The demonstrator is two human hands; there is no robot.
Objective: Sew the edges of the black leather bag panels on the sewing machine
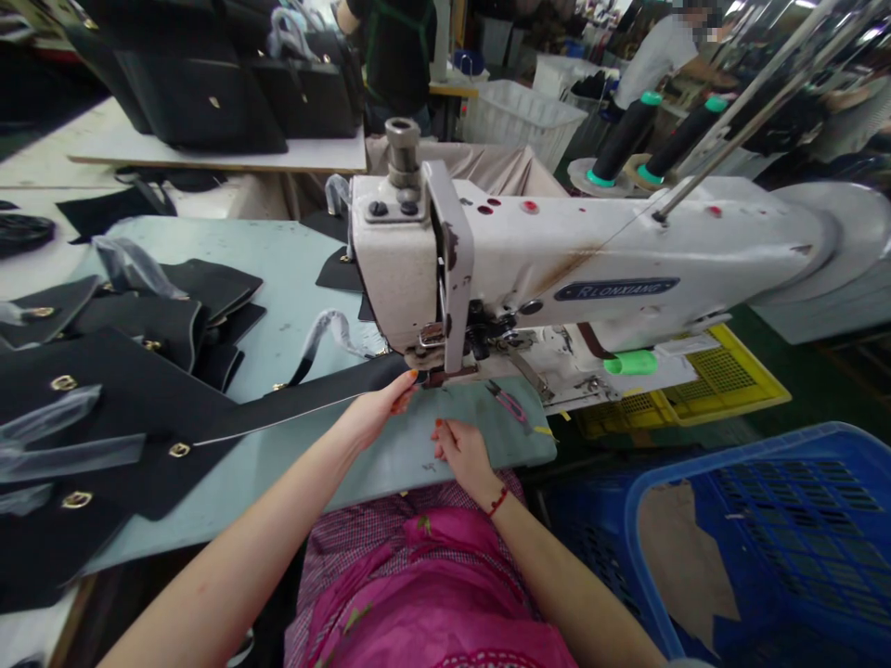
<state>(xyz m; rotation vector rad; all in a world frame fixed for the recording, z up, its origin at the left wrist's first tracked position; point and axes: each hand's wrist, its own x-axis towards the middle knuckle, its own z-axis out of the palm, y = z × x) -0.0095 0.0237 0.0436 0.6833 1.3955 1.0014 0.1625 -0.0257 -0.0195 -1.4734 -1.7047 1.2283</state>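
Observation:
A white industrial sewing machine (599,260) stands across the pale green table (292,278). A black leather piece (306,399) with a brass clasp runs under its needle foot (435,366). My left hand (380,408) lies on that piece right at the foot, its fingers pinched on the edge. My right hand (463,455) rests on the table edge just in front of the machine, fingers curled loosely with nothing visible in them. Small pink thread snips (511,404) lie on the table to the right of the needle.
Several black bag panels with brass clasps (104,390) pile up at the left. Black thread cones (626,134) stand behind the machine. A blue plastic crate (766,538) and a yellow tray (724,380) sit at the right. Finished black bags (209,93) and other people are at the back.

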